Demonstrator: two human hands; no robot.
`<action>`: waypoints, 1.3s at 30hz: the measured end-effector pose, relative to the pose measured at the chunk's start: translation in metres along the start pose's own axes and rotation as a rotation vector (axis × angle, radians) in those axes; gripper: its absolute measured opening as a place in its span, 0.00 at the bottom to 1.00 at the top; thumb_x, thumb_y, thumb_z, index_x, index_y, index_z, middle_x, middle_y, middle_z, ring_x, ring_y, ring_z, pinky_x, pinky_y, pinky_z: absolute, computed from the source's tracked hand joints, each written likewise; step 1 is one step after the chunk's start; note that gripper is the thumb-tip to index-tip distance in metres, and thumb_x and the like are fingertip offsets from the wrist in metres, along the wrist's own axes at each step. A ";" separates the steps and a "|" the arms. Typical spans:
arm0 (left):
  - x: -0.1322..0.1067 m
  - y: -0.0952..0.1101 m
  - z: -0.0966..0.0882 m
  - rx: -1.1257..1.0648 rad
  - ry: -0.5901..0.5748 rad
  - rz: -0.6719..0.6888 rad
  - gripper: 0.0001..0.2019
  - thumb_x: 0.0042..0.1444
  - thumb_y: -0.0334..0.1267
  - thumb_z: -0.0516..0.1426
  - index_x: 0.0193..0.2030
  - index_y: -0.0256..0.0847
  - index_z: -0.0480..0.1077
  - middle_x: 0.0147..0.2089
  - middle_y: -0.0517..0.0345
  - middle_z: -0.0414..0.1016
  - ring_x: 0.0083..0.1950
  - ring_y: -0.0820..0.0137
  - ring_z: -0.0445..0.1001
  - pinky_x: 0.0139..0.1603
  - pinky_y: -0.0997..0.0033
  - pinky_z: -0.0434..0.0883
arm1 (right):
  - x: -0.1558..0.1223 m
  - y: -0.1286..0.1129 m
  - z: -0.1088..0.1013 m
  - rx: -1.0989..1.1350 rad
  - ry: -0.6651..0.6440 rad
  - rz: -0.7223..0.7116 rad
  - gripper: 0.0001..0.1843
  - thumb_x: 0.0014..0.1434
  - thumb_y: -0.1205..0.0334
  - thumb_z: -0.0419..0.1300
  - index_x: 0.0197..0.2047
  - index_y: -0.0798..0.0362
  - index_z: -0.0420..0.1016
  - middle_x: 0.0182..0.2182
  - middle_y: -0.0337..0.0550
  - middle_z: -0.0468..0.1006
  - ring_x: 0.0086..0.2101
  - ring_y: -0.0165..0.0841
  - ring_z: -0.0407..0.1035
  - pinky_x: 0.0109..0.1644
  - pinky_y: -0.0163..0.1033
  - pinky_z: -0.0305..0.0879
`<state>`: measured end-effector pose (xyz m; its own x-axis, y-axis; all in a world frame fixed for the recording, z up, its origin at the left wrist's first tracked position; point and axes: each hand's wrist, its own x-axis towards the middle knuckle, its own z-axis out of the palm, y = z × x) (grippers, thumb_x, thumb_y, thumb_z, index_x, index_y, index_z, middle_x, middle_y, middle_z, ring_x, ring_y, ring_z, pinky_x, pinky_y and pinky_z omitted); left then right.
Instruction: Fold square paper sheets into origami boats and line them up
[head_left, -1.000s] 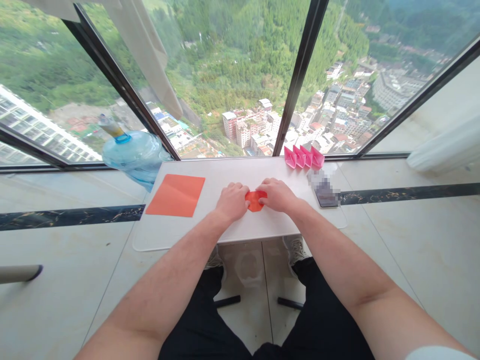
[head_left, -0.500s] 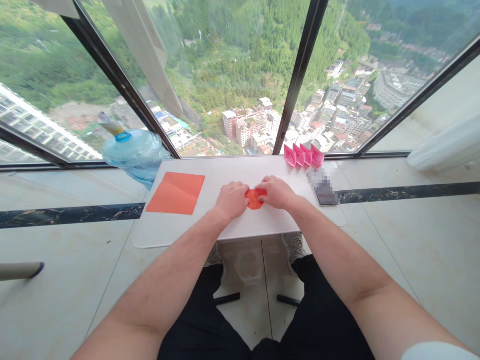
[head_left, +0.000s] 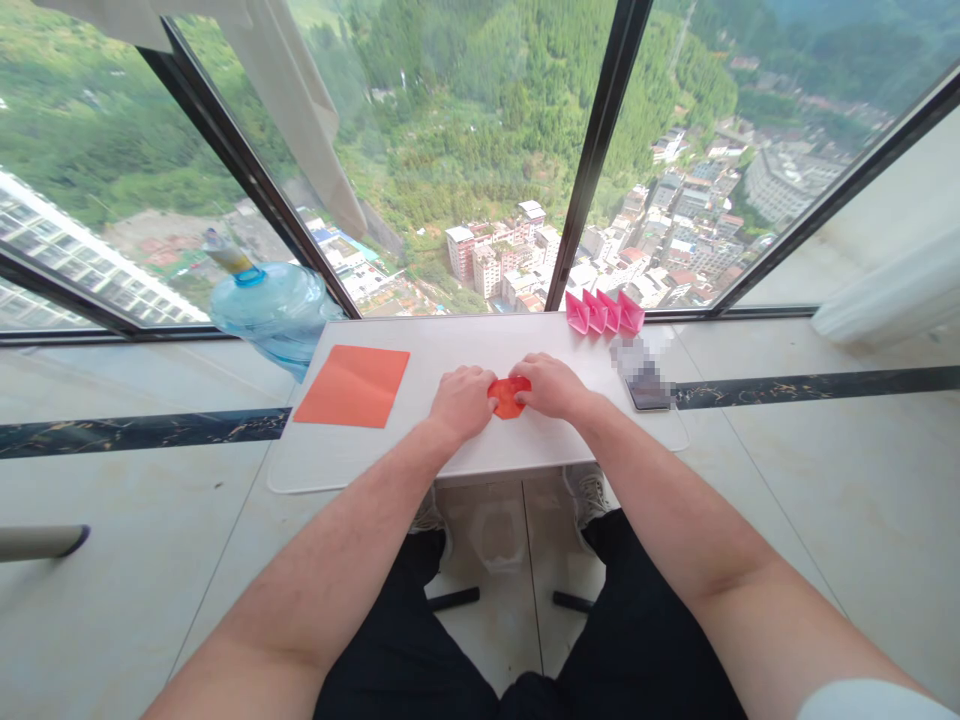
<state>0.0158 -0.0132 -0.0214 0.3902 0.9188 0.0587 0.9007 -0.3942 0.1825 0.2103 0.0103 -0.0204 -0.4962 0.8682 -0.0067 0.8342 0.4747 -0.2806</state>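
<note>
A small folded piece of orange paper (head_left: 508, 399) is between my hands, just over the middle of the white table. My left hand (head_left: 463, 400) grips its left end with the thumb along the near edge. From the other side, my right hand (head_left: 551, 386) pinches its right end between thumb and fingers. Parts of the folded paper are hidden under my fingertips. To the left, a flat orange sheet or stack of sheets (head_left: 354, 387) lies on the table, apart from both hands.
The white table (head_left: 360, 465) stands against a tall window. Several pink folded paper pieces (head_left: 604, 313) stand at its back right corner. A phone (head_left: 649, 392), partly blurred out, lies nearer me. Left of the table is a big blue water bottle (head_left: 274, 310).
Both hands hold the folded orange paper in almost the same place. The view has shifted very slightly; nothing has been let go.
</note>
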 end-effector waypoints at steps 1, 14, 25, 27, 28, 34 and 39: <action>0.000 0.000 0.000 -0.003 0.002 0.000 0.09 0.57 0.38 0.56 0.43 0.43 0.75 0.46 0.50 0.78 0.51 0.56 0.73 0.51 0.56 0.68 | 0.000 0.000 0.000 0.006 0.002 0.002 0.14 0.56 0.64 0.64 0.47 0.51 0.77 0.45 0.46 0.77 0.47 0.39 0.69 0.52 0.40 0.62; 0.010 -0.014 0.008 -0.208 0.044 -0.008 0.10 0.48 0.34 0.60 0.40 0.42 0.73 0.42 0.52 0.75 0.48 0.59 0.72 0.52 0.62 0.69 | 0.010 0.008 0.001 0.090 0.042 0.041 0.06 0.52 0.64 0.64 0.36 0.50 0.75 0.35 0.42 0.76 0.39 0.36 0.68 0.43 0.38 0.60; 0.029 -0.024 0.011 -0.288 -0.087 -0.036 0.09 0.50 0.33 0.57 0.37 0.42 0.76 0.39 0.56 0.79 0.41 0.63 0.76 0.42 0.66 0.70 | 0.025 0.010 0.010 0.166 -0.022 0.077 0.03 0.54 0.65 0.61 0.33 0.49 0.76 0.32 0.38 0.79 0.32 0.32 0.67 0.34 0.35 0.55; 0.028 -0.026 0.011 -0.306 -0.089 -0.029 0.10 0.50 0.32 0.57 0.38 0.42 0.76 0.39 0.57 0.80 0.41 0.64 0.76 0.41 0.67 0.69 | 0.023 0.012 0.009 0.179 -0.017 0.061 0.05 0.53 0.67 0.61 0.32 0.49 0.77 0.32 0.38 0.79 0.33 0.32 0.68 0.36 0.35 0.56; 0.027 -0.028 0.011 -0.317 -0.091 -0.029 0.10 0.50 0.31 0.57 0.39 0.42 0.76 0.39 0.57 0.80 0.41 0.64 0.76 0.41 0.67 0.69 | 0.022 0.014 0.008 0.189 -0.012 0.052 0.05 0.53 0.68 0.60 0.32 0.49 0.77 0.32 0.38 0.79 0.34 0.32 0.68 0.37 0.35 0.57; 0.020 -0.033 0.008 -0.336 -0.091 -0.008 0.12 0.51 0.30 0.56 0.41 0.42 0.76 0.38 0.57 0.79 0.40 0.65 0.76 0.41 0.68 0.70 | 0.017 0.019 0.009 0.204 0.017 0.017 0.04 0.54 0.69 0.61 0.31 0.50 0.76 0.31 0.38 0.78 0.36 0.33 0.66 0.40 0.36 0.58; 0.016 -0.036 0.006 -0.282 -0.084 0.020 0.09 0.53 0.32 0.55 0.38 0.43 0.76 0.39 0.56 0.79 0.42 0.63 0.76 0.43 0.66 0.70 | 0.009 0.026 0.007 0.198 0.029 0.007 0.04 0.56 0.68 0.61 0.32 0.51 0.76 0.31 0.39 0.78 0.37 0.34 0.66 0.41 0.36 0.58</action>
<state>-0.0090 0.0156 -0.0327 0.4321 0.9017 -0.0145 0.8090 -0.3804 0.4480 0.2262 0.0297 -0.0349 -0.4807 0.8767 0.0173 0.7726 0.4328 -0.4644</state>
